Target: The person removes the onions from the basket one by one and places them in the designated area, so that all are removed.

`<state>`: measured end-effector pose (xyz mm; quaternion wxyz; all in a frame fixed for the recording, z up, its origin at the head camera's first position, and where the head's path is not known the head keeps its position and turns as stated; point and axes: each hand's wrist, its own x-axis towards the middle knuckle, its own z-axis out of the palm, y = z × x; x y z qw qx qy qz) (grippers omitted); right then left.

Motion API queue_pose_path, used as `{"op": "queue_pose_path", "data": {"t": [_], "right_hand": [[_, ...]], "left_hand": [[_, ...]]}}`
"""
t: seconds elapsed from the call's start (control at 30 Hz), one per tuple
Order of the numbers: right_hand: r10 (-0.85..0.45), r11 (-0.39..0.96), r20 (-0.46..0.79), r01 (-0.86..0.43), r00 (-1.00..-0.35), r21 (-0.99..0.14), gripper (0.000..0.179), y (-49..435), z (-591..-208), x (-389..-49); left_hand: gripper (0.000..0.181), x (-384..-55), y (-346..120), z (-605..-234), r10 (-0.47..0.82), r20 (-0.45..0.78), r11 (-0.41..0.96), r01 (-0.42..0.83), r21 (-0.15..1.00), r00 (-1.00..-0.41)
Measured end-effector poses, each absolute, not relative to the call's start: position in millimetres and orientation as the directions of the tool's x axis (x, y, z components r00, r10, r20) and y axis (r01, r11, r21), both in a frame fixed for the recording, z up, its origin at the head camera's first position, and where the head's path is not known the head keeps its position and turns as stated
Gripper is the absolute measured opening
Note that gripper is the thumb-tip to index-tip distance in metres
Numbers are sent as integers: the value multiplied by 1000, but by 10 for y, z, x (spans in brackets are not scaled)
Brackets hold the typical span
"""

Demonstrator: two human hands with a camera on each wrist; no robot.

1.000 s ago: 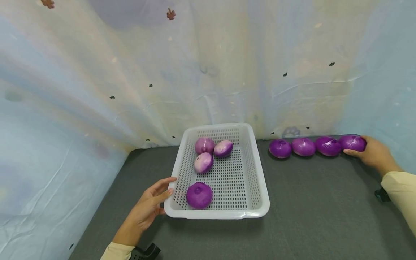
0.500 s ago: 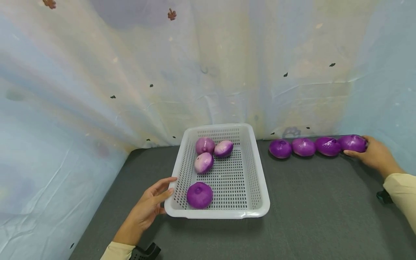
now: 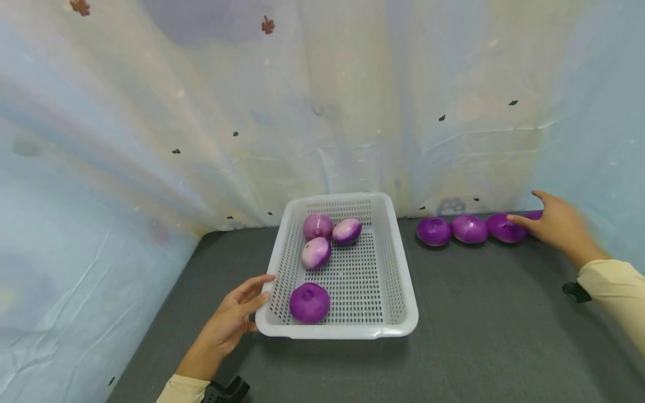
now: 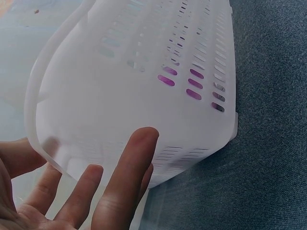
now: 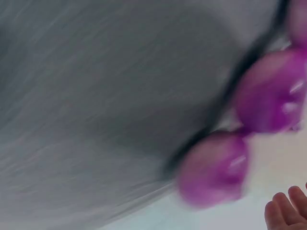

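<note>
Several shiny purple onions stand in a row at the back right of the head view. My right hand (image 3: 559, 226) hovers over the row's right end, thumb and fingers spread, holding nothing. It mostly hides the last onion (image 3: 533, 215); its thumb overlaps the neighbouring onion (image 3: 505, 228). In the right wrist view, blurred, its fingertips (image 5: 288, 208) are apart from the end onion (image 5: 213, 170). At the centre is a white perforated plastic basket (image 3: 403, 280). My left hand (image 3: 229, 319) holds its front left rim, one fingertip over the edge and others along the outer wall.
Inside the basket are a purple onion (image 3: 309, 303) near the front and three paler onions at the back left, one being a pinkish-white onion (image 3: 316, 253). Dark grey cloth (image 3: 478, 336) covers the table. A patterned curtain (image 3: 353, 112) hangs right behind the basket and row.
My right hand has let go of the rightmost onion, lifted off it and shifted left with its fingers spread. My left hand and the basket have stayed put.
</note>
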<state>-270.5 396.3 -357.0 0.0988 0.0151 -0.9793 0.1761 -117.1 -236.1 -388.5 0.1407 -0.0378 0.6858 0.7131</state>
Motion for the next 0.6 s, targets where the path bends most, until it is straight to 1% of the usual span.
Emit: {"op": "queue_pose_path", "data": {"t": [0.17, 0.3, 0.47, 0.6], "right_hand": [[-121, 904, 213, -197, -969, -379, 95, 3399, -3361, -2704], [-227, 861, 230, -305, -946, -406, 90, 2927, -3215, -2652], [-323, 813, 253, -405, -912, -419, 86, 2478, -3172, -2602], [-382, 784, 247, -454, -891, -425, 86, 2185, -3153, -2607]], "left_hand": [[44, -1168, -2375, -3893, 146, -237, -24, -243, 970, -961], [44, -1171, -2389, -3889, 156, -228, -28, -235, 971, -961], [44, -1165, -2381, -3888, 171, -220, -27, -228, 973, -960], [44, -1159, -2377, -3897, 176, -223, -24, -230, 973, -959]]}}
